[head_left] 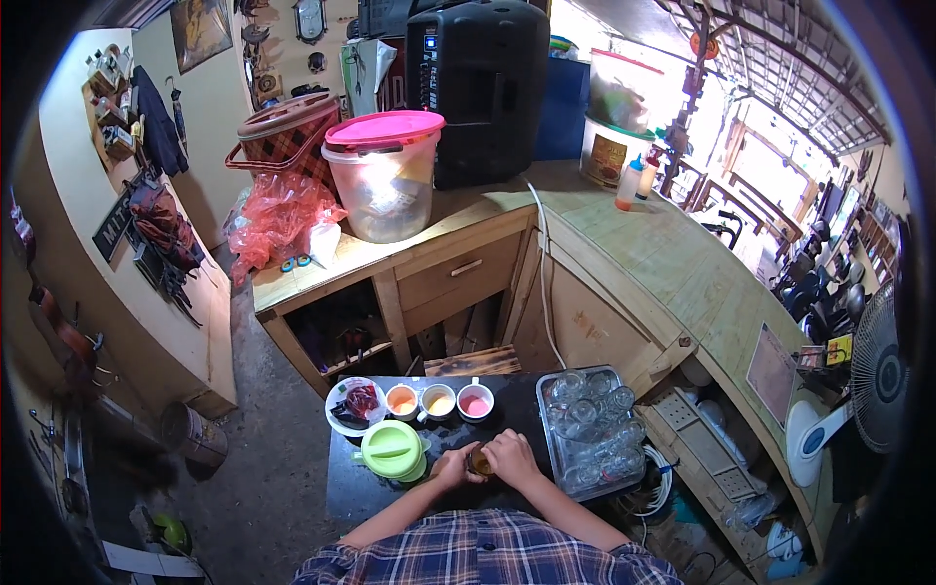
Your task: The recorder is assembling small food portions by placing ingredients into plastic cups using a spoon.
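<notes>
Brownish round vessel [480, 462], smooth and dark-rimmed, is sitting between two bare hands above the near part of a dark table [349, 489], close to a plaid shirt [468, 551]. The left hand [451, 469] is curling its fingers, mostly closed, around the vessel's left side; the right hand [511, 458] is bending its fingers over the top and right, though whether they are pinching anything I cannot tell. Just left, one rounded green plastic pitcher [392, 450] is wearing its lid. Beyond, three white cups are standing in a row, one holding orange [401, 400], one pale yellow [437, 402], one pink [476, 402]. Beside them, one shallow white dish [336, 417] is bearing a glossy plastic bag [361, 400] with dark red contents. Close to the right hand, one rimmed metal tray [544, 417] is carrying clear glasses [583, 413], overlapping too much for an exact count. Bare tabletop is stretching from the pitcher toward the left and near edges, while the tray is leaving only a narrow gap on the right. Farther off, a wooden counter [624, 229] is bending around the table.
</notes>
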{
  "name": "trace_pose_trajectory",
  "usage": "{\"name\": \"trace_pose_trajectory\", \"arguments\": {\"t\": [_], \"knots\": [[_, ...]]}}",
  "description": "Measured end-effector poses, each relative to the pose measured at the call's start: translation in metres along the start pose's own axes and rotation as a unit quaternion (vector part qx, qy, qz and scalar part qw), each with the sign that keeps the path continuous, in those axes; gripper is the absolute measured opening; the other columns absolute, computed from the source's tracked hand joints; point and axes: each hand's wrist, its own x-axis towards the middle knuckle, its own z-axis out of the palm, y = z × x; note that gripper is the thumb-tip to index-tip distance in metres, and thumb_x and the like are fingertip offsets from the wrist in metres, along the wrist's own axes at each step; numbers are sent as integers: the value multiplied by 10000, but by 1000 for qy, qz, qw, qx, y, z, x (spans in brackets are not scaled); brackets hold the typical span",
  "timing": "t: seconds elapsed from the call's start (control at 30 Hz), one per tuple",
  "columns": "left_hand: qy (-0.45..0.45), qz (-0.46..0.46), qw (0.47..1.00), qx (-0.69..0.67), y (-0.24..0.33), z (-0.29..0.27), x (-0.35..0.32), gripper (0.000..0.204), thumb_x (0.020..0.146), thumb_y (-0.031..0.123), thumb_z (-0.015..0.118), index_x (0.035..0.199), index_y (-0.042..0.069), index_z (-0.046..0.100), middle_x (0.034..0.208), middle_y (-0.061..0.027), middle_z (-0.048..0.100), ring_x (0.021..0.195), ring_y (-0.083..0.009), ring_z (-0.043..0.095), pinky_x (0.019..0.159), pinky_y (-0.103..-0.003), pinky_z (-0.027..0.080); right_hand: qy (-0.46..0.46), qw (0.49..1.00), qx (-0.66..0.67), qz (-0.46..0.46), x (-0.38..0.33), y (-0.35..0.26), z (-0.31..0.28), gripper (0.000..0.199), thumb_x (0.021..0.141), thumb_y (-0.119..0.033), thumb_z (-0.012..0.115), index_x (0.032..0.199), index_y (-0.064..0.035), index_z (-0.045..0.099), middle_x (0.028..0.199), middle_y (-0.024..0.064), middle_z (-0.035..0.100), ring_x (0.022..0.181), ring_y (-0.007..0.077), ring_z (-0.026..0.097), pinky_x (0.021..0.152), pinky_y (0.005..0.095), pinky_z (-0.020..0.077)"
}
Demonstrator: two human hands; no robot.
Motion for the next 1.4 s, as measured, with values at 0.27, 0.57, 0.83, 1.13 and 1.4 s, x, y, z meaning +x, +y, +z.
{"name": "trace_pose_trajectory", "arguments": {"t": [0.27, 0.57, 0.83, 1.13, 1.4], "knots": [[-19, -23, 1000, -2, 2, -3, -1, 874, 591, 350, 881, 1357, 170, 500, 1133, -140, 667, 1052, -300, 643, 885, -387, 512, 80, 995, 49, -22, 5, -6, -5, 169, 820, -231, 648, 757, -88, 712, 794, 61, 642, 848, 249, 594, 734, 410, 443], [-13, -11, 1000, -7, 4, -4, -2, 895, 580, 364, 886, 1361, 168, 496, 1131, -153, 663, 1048, -304, 644, 874, -394, 514, -41, 995, -49, 74, 1, -8, 0, 178, 811, -230, 649, 748, -78, 718, 792, 67, 645, 842, 251, 597, 731, 416, 439], [-2, 2, 1000, 5, 2, -1, -1, 899, 577, 364, 887, 1361, 162, 497, 1115, -148, 671, 1027, -306, 653, 860, -395, 520, -17, 999, -25, 36, 3, -6, -3, 169, 797, -215, 653, 724, -76, 713, 785, 71, 649, 837, 250, 593, 720, 408, 439], [-5, -1, 1000, 5, -4, 2, 0, 913, 579, 364, 885, 1374, 159, 485, 1117, -149, 670, 1028, -311, 650, 867, -397, 520, 11, 1000, -2, 20, 4, -9, -7, 171, 793, -223, 659, 720, -79, 714, 776, 71, 654, 835, 251, 594, 703, 412, 444], [-5, 0, 1000, 7, -4, 1, 1, 916, 575, 367, 886, 1370, 152, 485, 1144, -142, 660, 1051, -310, 640, 879, -398, 516, 19, 999, -19, 30, 6, -12, -9, 175, 804, -242, 656, 753, -88, 722, 816, 56, 674, 872, 241, 592, 713, 406, 437]]}}
